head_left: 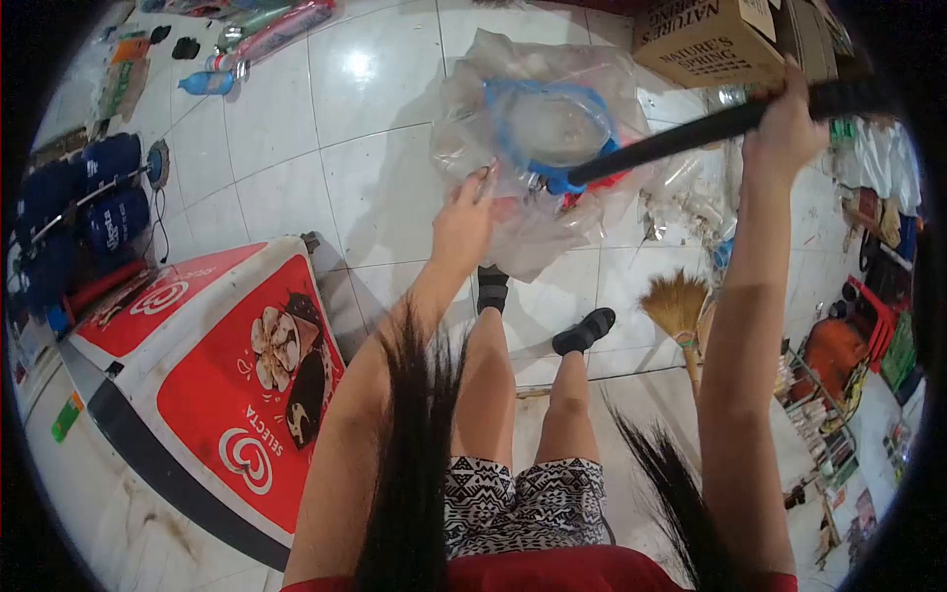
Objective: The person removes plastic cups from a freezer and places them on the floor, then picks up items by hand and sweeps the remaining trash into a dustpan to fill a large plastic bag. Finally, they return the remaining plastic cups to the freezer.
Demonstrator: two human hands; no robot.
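Observation:
My right hand (786,128) is wrapped round the long black handle (681,136) of what looks like a dustpan, raised at the upper right. Its blue-edged head (560,180) is tilted down over the mouth of a large clear plastic bag (459,123) on the floor. My left hand (464,225) pinches the near left edge of that bag. Inside the bag, red and other small bits show beneath the blue head, too blurred to name.
A soft broom (676,301) stands at the right of my feet. A red ice cream freezer (242,380) is close on my left. A cardboard box (725,44) sits beyond the bag. Loose plastic wrappers (686,192) lie right of it, and a blue bottle (207,83) lies far left.

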